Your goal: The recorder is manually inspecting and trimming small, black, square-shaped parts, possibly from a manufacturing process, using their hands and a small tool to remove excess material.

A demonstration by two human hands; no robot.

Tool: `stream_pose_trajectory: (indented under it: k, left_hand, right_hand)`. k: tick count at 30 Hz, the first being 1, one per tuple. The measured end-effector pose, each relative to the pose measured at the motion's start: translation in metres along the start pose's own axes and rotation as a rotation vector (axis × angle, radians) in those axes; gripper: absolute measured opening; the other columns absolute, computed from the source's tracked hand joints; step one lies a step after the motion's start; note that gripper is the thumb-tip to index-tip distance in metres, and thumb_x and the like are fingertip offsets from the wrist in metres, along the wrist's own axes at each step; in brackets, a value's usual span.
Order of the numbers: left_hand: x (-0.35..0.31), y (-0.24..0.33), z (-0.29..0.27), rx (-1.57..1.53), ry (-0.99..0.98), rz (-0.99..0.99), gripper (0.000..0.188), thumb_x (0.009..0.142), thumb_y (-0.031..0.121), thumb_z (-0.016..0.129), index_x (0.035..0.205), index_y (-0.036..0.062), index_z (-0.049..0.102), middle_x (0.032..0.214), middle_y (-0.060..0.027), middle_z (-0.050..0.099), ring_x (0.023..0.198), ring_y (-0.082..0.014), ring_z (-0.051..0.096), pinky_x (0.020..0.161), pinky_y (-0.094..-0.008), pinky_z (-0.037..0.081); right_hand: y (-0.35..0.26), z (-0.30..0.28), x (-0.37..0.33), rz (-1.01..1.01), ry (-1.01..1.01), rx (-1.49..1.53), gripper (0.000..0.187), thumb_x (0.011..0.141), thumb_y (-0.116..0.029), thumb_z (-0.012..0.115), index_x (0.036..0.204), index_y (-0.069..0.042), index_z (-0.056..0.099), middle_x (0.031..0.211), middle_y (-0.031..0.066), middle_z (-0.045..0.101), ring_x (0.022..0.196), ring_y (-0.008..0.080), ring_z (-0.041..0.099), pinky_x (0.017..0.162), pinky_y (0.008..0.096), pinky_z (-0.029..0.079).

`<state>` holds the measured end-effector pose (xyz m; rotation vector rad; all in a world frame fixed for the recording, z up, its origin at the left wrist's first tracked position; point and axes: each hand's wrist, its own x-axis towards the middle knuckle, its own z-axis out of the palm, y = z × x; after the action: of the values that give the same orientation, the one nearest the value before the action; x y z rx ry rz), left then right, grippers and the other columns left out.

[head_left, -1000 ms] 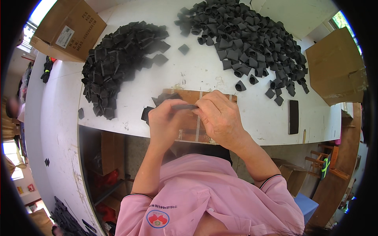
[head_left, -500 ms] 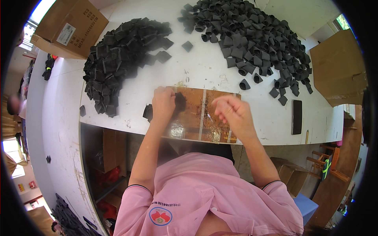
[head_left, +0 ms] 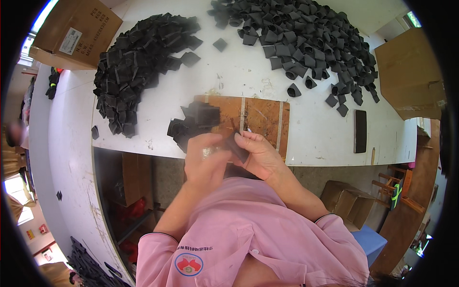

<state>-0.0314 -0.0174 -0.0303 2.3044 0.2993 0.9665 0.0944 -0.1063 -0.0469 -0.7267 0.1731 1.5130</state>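
A small dark black fabric-like piece (head_left: 240, 149) is pinched between the thumb and fingers of my right hand (head_left: 262, 155), above the near edge of a brown board. Close beside it on the left, my left hand (head_left: 203, 160) is blurred by motion; its thumb and fingers look apart, with nothing visible in them. The brown board (head_left: 265, 119), crossed by pale tape strips, lies at the table's front edge. Several flat black pieces (head_left: 203, 115) overlap its left part and the white table, just beyond my left hand. A thin pointed thing on the board is too blurred to name.
A heap of flat black pieces (head_left: 126, 71) covers the far left; folded, tube-like black pieces (head_left: 311, 48) are heaped at the far right. Cardboard boxes (head_left: 76, 33) (head_left: 411, 71) stand at both sides. A dark phone (head_left: 360, 131) lies on the white table (head_left: 325, 138) at right.
My left hand has come nearer and right, away from the flat pieces. My right hand has moved left and now holds a black piece. The view has shifted slightly.
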Motion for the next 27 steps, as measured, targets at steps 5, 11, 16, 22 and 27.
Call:
stream_pose_trajectory:
  k: [5,11,16,22,27]
  left_hand:
    - [-0.002,0.016,0.009,-1.129,0.178,-1.015,0.021,0.076,0.004,0.060,0.095,-0.0014,0.053,0.090,-0.0074,0.057,0.077,-0.0113,0.054,0.066,-0.0249,0.045]
    - [-0.002,0.011,0.016,-0.942,0.082,-0.987,0.012,0.076,0.007,0.063,0.083,-0.0003,0.057,0.072,-0.0033,0.059,0.061,-0.0076,0.053,0.055,-0.0195,0.043]
    - [0.000,0.010,0.018,-0.775,0.028,-0.969,0.009,0.076,0.006,0.062,0.080,-0.0005,0.058,0.069,-0.0022,0.058,0.058,-0.0061,0.051,0.052,-0.0183,0.042]
    - [0.004,0.011,0.018,-0.764,0.027,-0.992,0.004,0.076,0.002,0.061,0.078,-0.0006,0.059,0.066,-0.0019,0.057,0.054,-0.0050,0.049,0.048,-0.0169,0.039]
    - [0.000,0.010,0.020,-0.676,0.033,-0.991,0.008,0.078,0.006,0.062,0.079,-0.0008,0.059,0.064,-0.0003,0.055,0.052,-0.0039,0.046,0.046,-0.0161,0.038]
  right_hand:
    - [-0.009,0.000,-0.009,-0.078,0.001,-0.038,0.011,0.085,-0.018,0.056,0.087,-0.007,0.056,0.078,0.0013,0.059,0.063,0.0083,0.054,0.055,0.0237,0.042]
    - [-0.011,-0.001,-0.012,-0.089,-0.061,-0.054,0.018,0.087,-0.018,0.051,0.088,0.000,0.056,0.083,0.0070,0.059,0.073,0.0136,0.059,0.070,0.0289,0.051]
    - [-0.012,-0.007,-0.011,-0.144,0.074,-0.282,0.012,0.085,-0.016,0.056,0.085,-0.004,0.057,0.078,0.0001,0.057,0.066,0.0056,0.053,0.059,0.0216,0.046]
    - [-0.012,-0.010,-0.011,-0.158,0.085,-0.298,0.012,0.085,-0.016,0.055,0.083,-0.004,0.057,0.076,0.0004,0.058,0.064,0.0053,0.053,0.056,0.0212,0.046]
    - [-0.006,-0.012,-0.008,-0.563,0.276,-0.930,0.018,0.080,-0.018,0.061,0.087,-0.003,0.056,0.074,0.0022,0.054,0.063,0.0117,0.052,0.054,0.0227,0.044]
